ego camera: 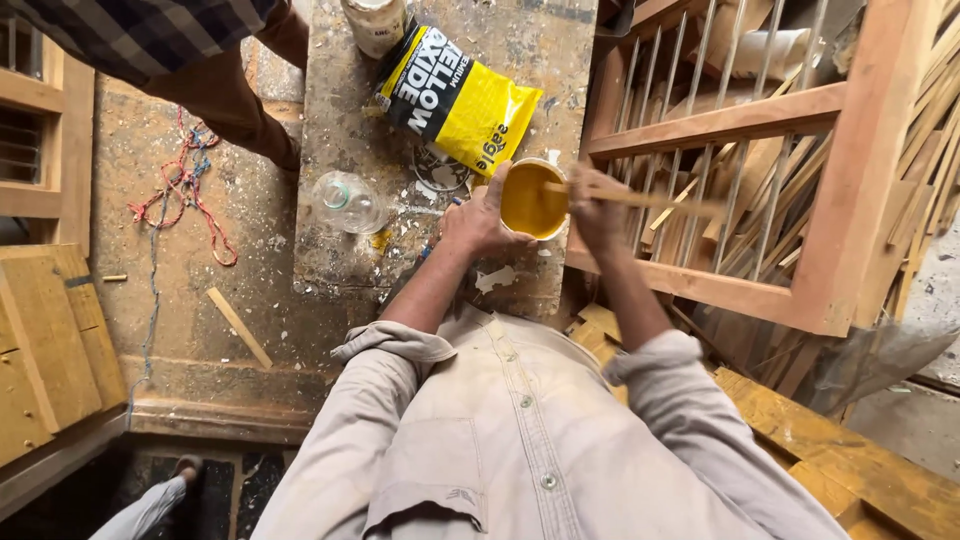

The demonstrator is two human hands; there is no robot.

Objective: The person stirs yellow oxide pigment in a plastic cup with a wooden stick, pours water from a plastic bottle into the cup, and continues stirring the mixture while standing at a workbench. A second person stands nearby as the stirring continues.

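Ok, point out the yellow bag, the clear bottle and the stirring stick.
yellow bag (468, 105), head view, on its yellow front.
clear bottle (347, 201), head view, on its body.
stirring stick (640, 198), head view, on its shaft beyond the hand.

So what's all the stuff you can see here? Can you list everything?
bowl of paint: one, yellow-orange inside, on the bench edge, held by the left hand
stir stick: one, pale wood, reaching into the bowl from the right
powder bag: one, yellow and black, lying on the bench
clear bottle: one, see-through, on its side on the bench
white tub: one, cream, top of the bench
workbench: one, grey and paint-spattered, centre
window frame: one, reddish wood with metal bars, right
wood strips: many, pale, behind the frame
cord: one tangle, red and blue, on the floor
another person: one, checked shirt, top left
left hand: grip around the bowl
right hand: grip on the stick
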